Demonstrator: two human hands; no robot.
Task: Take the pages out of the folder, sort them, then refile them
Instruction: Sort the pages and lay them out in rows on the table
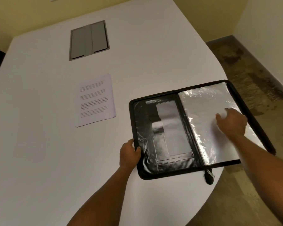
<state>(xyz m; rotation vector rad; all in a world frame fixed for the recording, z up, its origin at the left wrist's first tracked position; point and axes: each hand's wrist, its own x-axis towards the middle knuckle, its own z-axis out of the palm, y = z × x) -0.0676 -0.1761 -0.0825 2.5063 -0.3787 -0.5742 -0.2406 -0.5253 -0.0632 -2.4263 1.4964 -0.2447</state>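
White table (39, 111), left hand (129, 154) gripping folder (163, 170)

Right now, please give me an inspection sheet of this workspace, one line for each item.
Surface: white table with a grey hatch set in it.
Job's things: black zip folder open flat, overhanging the table edge; plastic sleeves on its right half; stack of printed pages lying apart on the table.
Clutter: nothing seen.
Grippers: left hand grips the folder's left edge; right hand over the sleeves, blurred.
Cables: nothing seen.
Surroundings: yellow walls, brown floor.
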